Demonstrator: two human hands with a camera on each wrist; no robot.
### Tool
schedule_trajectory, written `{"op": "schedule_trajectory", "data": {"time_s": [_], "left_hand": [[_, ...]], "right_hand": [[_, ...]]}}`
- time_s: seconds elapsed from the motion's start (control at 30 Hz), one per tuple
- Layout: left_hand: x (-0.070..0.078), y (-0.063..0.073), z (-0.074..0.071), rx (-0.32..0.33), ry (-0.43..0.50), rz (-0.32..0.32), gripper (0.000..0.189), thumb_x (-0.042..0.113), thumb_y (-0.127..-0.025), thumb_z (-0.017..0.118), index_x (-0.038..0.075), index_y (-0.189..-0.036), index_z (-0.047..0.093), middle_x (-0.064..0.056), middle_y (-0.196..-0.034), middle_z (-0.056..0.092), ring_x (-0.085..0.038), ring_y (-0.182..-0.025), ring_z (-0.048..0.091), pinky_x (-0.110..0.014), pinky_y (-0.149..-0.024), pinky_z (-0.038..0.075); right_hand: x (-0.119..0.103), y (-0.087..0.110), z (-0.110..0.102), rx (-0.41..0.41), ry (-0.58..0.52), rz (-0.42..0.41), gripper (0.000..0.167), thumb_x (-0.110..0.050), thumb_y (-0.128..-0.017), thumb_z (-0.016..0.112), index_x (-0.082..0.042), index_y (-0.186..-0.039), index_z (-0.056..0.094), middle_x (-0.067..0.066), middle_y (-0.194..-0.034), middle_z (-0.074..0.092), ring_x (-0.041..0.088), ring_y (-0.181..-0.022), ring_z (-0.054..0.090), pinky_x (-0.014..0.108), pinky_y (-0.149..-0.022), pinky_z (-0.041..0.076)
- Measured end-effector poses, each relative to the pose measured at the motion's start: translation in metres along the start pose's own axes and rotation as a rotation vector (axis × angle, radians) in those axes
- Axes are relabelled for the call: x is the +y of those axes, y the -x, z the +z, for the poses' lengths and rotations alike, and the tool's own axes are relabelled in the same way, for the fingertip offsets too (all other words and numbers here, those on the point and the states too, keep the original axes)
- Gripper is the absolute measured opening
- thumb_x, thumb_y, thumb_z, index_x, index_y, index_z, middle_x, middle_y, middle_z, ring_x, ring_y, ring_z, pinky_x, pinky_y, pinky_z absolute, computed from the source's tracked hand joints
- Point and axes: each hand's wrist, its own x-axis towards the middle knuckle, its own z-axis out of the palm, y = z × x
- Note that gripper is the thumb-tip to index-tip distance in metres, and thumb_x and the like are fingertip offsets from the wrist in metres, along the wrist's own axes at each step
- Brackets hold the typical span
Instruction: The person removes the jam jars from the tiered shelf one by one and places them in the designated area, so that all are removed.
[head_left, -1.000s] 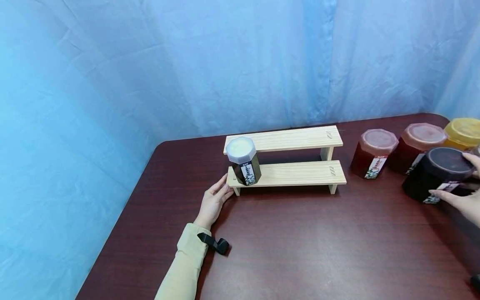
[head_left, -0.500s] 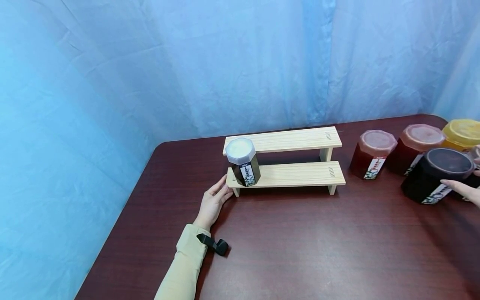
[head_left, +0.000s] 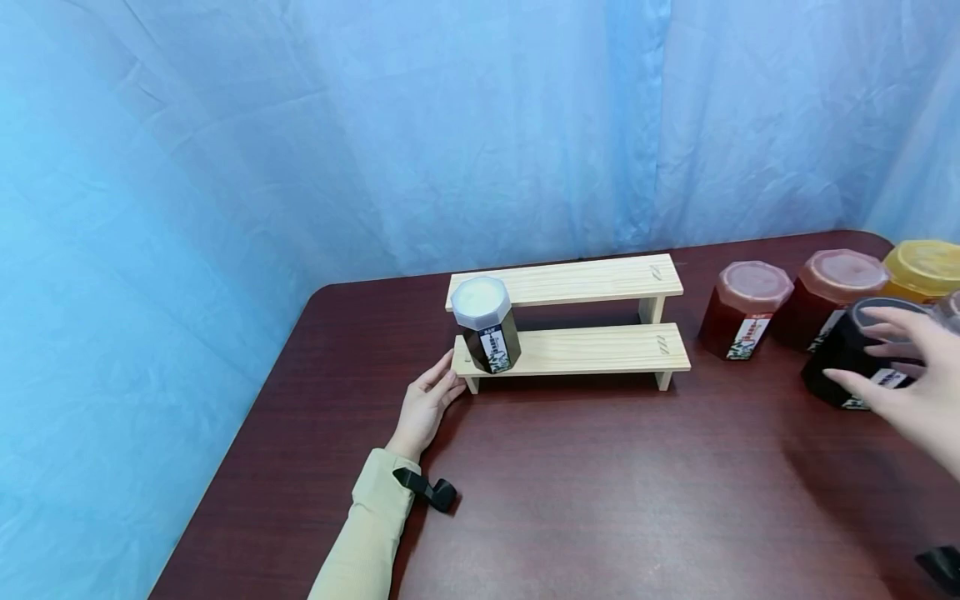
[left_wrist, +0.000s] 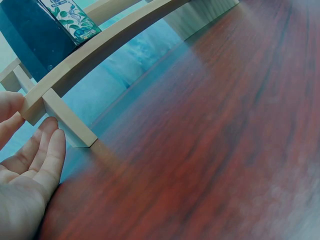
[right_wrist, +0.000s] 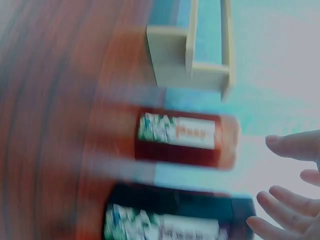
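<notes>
A two-tier wooden display shelf (head_left: 600, 348) stands on the table. My left hand (head_left: 426, 408) holds the left end of its lower board, with fingers (left_wrist: 47, 150) beside the short leg. A dark octagonal jar with a whitish lid (head_left: 492, 337) sits at that end of the lower board. At the right, my right hand (head_left: 915, 375) is open, thumb and fingers spread, overlapping a black-lidded dark jar (head_left: 828, 358) in the head view. In the right wrist view its fingertips show near that jar's lid, with a red jar (right_wrist: 175, 152) beyond.
Two red jars with pink lids, one nearer (head_left: 742, 312) and one farther right (head_left: 813, 300), stand right of the shelf. A yellow-lidded jar (head_left: 922, 271) and a partly hidden clear-lidded jar (head_left: 951, 310) are at the right edge. A blue curtain (head_left: 480, 125) hangs behind the table (head_left: 600, 500).
My right hand has gone from the black-lidded jar's side, partly out of view, to spread in front of it. My left hand has stayed at the shelf end.
</notes>
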Motion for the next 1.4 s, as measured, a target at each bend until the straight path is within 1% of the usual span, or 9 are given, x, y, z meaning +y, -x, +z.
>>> {"op": "schedule_trajectory", "data": {"time_s": [0.03,0.1,0.2,0.33,0.37,0.73,0.9,1.1,1.4], "left_hand": [[0.000,0.000,0.000,0.000,0.002,-0.001,0.047,0.000,-0.098,0.045,-0.001,-0.143,0.036,-0.026,-0.142,0.040,-0.004,-0.094,0.061,-0.026,-0.089,0.050],[0.000,0.000,0.001,0.000,0.010,-0.004,0.047,0.000,-0.097,0.045,-0.001,-0.143,0.037,-0.026,-0.142,0.040,-0.005,-0.094,0.061,-0.026,-0.089,0.050],[0.000,0.000,0.001,-0.012,0.002,-0.004,0.047,0.001,-0.098,0.045,-0.001,-0.144,0.036,-0.026,-0.143,0.039,-0.005,-0.096,0.062,-0.027,-0.091,0.050],[0.000,0.000,0.002,-0.019,-0.007,-0.003,0.047,0.002,-0.098,0.045,0.000,-0.144,0.036,-0.025,-0.145,0.038,-0.006,-0.098,0.061,-0.030,-0.094,0.049],[0.000,0.000,0.002,-0.017,-0.004,-0.003,0.047,0.001,-0.098,0.045,0.000,-0.144,0.036,-0.024,-0.145,0.037,-0.006,-0.099,0.061,-0.030,-0.094,0.049],[0.001,-0.002,0.002,-0.027,-0.030,0.006,0.048,0.003,-0.098,0.046,0.000,-0.144,0.035,-0.024,-0.145,0.037,-0.009,-0.103,0.060,-0.032,-0.096,0.048],[0.002,-0.002,0.002,-0.018,-0.022,0.002,0.048,0.003,-0.098,0.047,0.001,-0.144,0.036,-0.026,-0.144,0.037,-0.005,-0.098,0.061,-0.030,-0.094,0.049],[0.002,-0.001,0.001,-0.012,-0.007,0.004,0.048,0.002,-0.098,0.046,-0.001,-0.144,0.035,-0.025,-0.145,0.036,-0.004,-0.097,0.061,-0.030,-0.095,0.048],[0.000,0.000,-0.002,-0.018,-0.001,0.003,0.048,0.003,-0.098,0.046,0.000,-0.144,0.035,-0.023,-0.147,0.035,-0.005,-0.099,0.061,-0.025,-0.090,0.050]], "right_hand": [[-0.010,0.000,0.001,-0.028,0.010,-0.020,0.066,-0.011,-0.077,0.078,-0.004,-0.135,0.048,0.024,-0.117,0.057,0.012,-0.097,0.060,0.022,-0.087,0.048],[-0.029,-0.001,0.002,-0.103,0.041,-0.042,0.071,-0.005,-0.068,0.082,0.003,-0.130,0.049,0.028,-0.110,0.056,0.038,-0.091,0.059,0.033,-0.076,0.051],[-0.044,-0.002,0.006,-0.189,0.077,-0.072,0.072,-0.008,-0.062,0.085,0.003,-0.124,0.051,0.028,-0.106,0.058,0.035,-0.086,0.061,0.023,-0.065,0.049],[-0.055,-0.003,0.019,-0.232,0.065,-0.104,0.072,-0.019,-0.064,0.086,-0.002,-0.125,0.053,0.022,-0.109,0.062,0.022,-0.084,0.064,0.032,-0.068,0.046],[-0.059,-0.003,0.022,-0.239,0.056,-0.109,0.073,-0.021,-0.065,0.086,-0.002,-0.126,0.052,0.021,-0.109,0.063,0.031,-0.088,0.063,0.036,-0.070,0.044],[-0.086,-0.009,0.066,-0.316,-0.120,-0.186,0.068,-0.014,-0.068,0.084,-0.004,-0.127,0.052,0.019,-0.109,0.063,0.032,-0.091,0.064,0.022,-0.076,0.052],[-0.099,-0.010,0.079,-0.361,-0.150,-0.185,0.068,-0.012,-0.071,0.082,-0.002,-0.129,0.048,0.023,-0.111,0.062,0.038,-0.093,0.065,0.050,-0.077,0.052],[-0.113,-0.014,0.087,-0.376,-0.188,-0.211,0.068,-0.011,-0.072,0.082,-0.002,-0.130,0.048,0.023,-0.111,0.061,0.039,-0.098,0.063,0.049,-0.076,0.054],[-0.138,-0.018,0.115,-0.543,-0.318,-0.223,0.080,-0.013,-0.072,0.082,-0.006,-0.139,0.039,0.025,-0.123,0.054,0.040,-0.109,0.057,0.054,-0.091,0.046]]}}
